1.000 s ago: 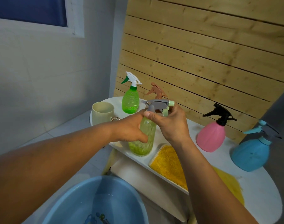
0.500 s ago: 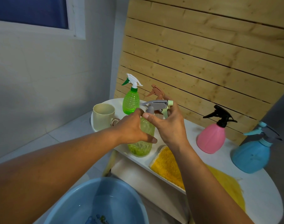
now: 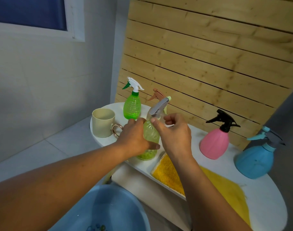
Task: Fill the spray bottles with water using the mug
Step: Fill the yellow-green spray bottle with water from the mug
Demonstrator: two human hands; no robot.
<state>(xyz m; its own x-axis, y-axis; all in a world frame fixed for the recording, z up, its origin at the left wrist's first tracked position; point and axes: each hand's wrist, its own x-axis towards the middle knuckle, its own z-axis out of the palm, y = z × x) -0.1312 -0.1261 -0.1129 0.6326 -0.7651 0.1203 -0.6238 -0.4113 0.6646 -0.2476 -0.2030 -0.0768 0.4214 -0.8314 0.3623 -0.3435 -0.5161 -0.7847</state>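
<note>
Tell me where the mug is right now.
The mug stands at the table's left end in the head view, just left of the left hand and the green bottle.

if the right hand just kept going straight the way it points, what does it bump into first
Most likely the grey spray head, tilted on the pale green bottle that the left hand holds. The right hand points up and away toward it, fingers just short of it. Beyond stands the wooden slat wall; depth is unclear.
</note>
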